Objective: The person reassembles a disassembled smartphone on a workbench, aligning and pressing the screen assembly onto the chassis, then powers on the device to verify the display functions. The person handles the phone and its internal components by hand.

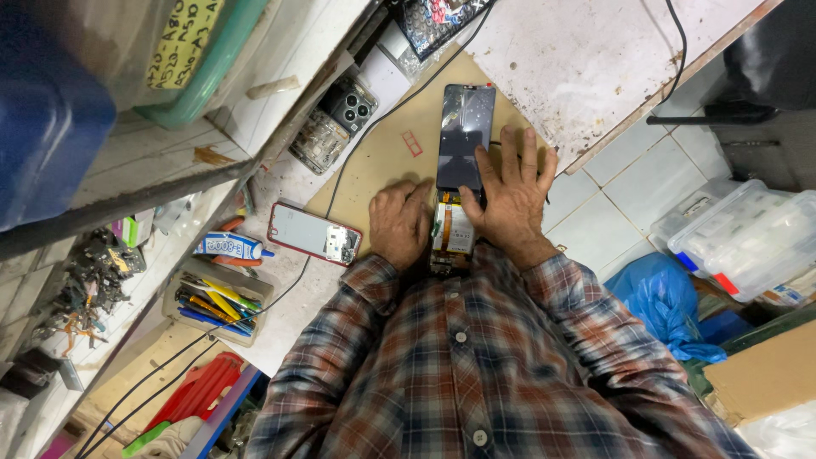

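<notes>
Work item: an opened phone (453,231) lay on the brown mat (387,161) on the desk (586,59), its dark screen panel (465,136) folded away from the body, so the exposed insides sat nearest the person.
Right hand: the right hand (510,191) rested flat over the junction of the screen panel and the body, fingers (508,149) spread and pressing down, pinching nothing.
Left hand: the left hand (399,223) sat just beside the open body, touching its left edge; fingers curled together, and whether they gripped a small part could not be told.
Step in hand, as judged: steadying the open phone while working at the joint between the two halves.
Method: pressure was best kept light and even on the glass, since the panel already looked cracked near its far end.
Method: the panel was best kept from swinging farther, as any ribbon cable at the joint, hidden under the hands, could tear.
Risk: the black cable (365,136) crossing the mat could snag a sleeve.
Surroundings: a second phone with a red frame (313,233) lay near the left hand; a glue tube (229,246) and a tray of tools (214,302) sat farther left.
</notes>
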